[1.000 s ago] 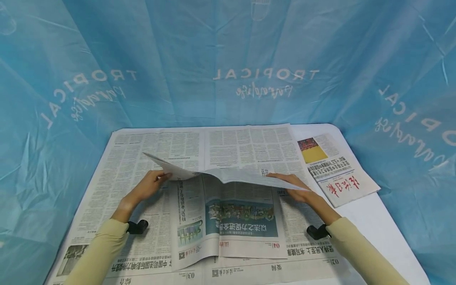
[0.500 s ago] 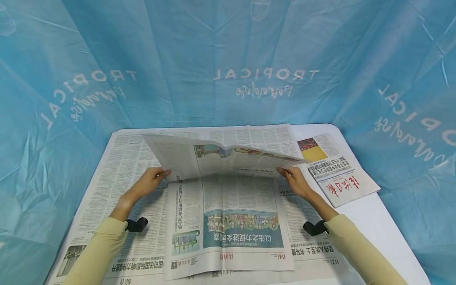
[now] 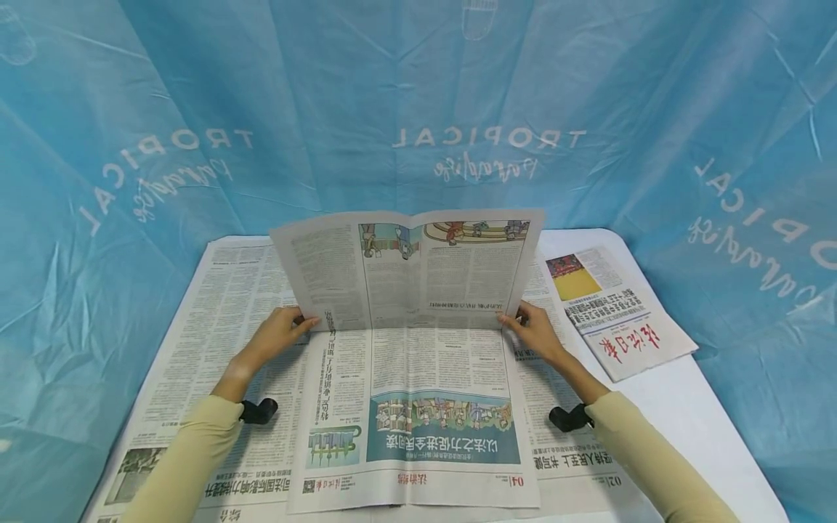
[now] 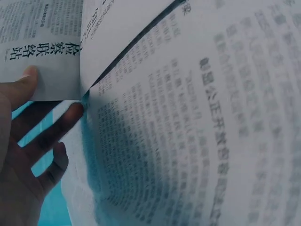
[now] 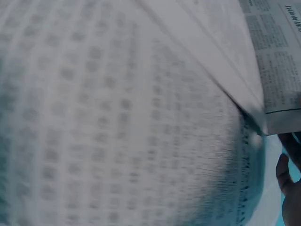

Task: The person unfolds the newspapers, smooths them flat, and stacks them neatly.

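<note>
A newspaper point(image 3: 445, 363) has its near part lying over other spread newsprint, while its far part point(image 3: 327, 276) stands raised and tilted up from a crease across the middle. At the left end of that crease my left hand point(image 3: 277, 335) pinches the edge. In the left wrist view its thumb point(image 4: 29, 82) lies on the printed face and the other fingers are behind and below the edge. My right hand point(image 3: 535, 333) pinches the opposite edge, thumb on the near face. Only part of the right hand point(image 5: 290, 181) shows in the right wrist view.
Spread newspaper sheets point(image 3: 229, 334) cover much of the white table point(image 3: 693, 428) beneath. To the right lies a folded newspaper point(image 3: 621, 312) with red lettering. A blue printed curtain point(image 3: 418, 94) surrounds the far side and both flanks.
The newspaper's far part has swung up from almost edge-on to standing, its printed face now showing. The near part has slid slightly toward me and flattened. The right hand has come out from under it.
</note>
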`<state>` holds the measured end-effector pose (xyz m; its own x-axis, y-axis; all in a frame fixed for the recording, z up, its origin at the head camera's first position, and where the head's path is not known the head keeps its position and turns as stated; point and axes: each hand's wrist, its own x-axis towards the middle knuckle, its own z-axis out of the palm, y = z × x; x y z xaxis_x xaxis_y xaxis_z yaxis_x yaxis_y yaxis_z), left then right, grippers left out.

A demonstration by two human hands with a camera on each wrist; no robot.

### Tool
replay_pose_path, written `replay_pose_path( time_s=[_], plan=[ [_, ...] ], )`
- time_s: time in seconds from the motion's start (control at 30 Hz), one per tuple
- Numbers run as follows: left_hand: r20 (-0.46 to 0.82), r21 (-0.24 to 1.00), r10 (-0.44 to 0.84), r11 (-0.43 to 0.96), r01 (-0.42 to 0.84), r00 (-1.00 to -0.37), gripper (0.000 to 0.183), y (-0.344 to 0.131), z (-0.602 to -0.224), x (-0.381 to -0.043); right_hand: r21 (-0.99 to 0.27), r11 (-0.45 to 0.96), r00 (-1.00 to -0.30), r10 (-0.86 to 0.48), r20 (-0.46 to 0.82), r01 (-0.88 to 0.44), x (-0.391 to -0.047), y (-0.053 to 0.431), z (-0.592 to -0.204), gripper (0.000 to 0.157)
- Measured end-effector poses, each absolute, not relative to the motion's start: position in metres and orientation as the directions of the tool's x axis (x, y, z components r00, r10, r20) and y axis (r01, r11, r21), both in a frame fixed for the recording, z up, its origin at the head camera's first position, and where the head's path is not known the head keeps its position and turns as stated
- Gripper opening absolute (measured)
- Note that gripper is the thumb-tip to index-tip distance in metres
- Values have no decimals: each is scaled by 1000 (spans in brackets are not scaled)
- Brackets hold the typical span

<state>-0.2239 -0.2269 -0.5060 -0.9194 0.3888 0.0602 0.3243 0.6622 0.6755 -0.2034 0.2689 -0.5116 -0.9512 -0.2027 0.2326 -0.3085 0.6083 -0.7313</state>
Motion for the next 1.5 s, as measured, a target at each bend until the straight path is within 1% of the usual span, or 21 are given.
replay_pose_path(
  time_s=[0.17, 0.3, 0.37, 0.47, 0.57, 0.7, 0.8, 1.07, 1.27, 1.4, 1.5],
  plan=[
    [40, 688, 367, 664, 292, -929, 29, -225, -509, -223, -712, 641, -958, -214, 194, -287, -200, 269, -516, 27],
    [29, 684, 360, 673, 282, -932, 31, -224, -509, -223, -698, 667, -965, -196, 174, -261, -199, 268, -515, 17],
    [21, 674, 352, 686, 273, -936, 29, -224, -510, -224, -694, 674, -967, -189, 173, -256, -199, 268, -514, 14],
    [10, 650, 334, 714, 260, -943, 25, -224, -512, -224, -678, 687, -965, -190, 178, -260, -198, 267, -515, 16],
    [2, 622, 320, 741, 251, -948, 28, -224, -513, -224, -657, 710, -967, -194, 165, -254, -198, 266, -516, 22],
    [3, 587, 327, 764, 266, -945, 29, -222, -515, -225, -633, 739, -973, -190, 134, -232, -197, 263, -515, 27],
    [-6, 559, 322, 786, 264, -947, 24, -219, -515, -227, -620, 751, -974, -187, 130, -227, -197, 262, -515, 27],
    [-64, 440, 289, 867, 233, -955, 29, -215, -511, -227, -592, 778, -977, -185, 108, -212, -198, 259, -518, 24],
    [-68, 425, 268, 880, 215, -961, 31, -212, -510, -226, -565, 799, -978, -169, 121, -208, -196, 257, -516, 24],
    [-115, 437, 202, 890, 133, -973, 39, -212, -510, -226, -536, 830, -988, -120, 95, -152, -195, 255, -514, 19],
    [-169, 439, 141, 897, 54, -976, 45, -212, -508, -226, -530, 841, -994, -82, 74, -109, -195, 255, -512, 23]
  ],
)
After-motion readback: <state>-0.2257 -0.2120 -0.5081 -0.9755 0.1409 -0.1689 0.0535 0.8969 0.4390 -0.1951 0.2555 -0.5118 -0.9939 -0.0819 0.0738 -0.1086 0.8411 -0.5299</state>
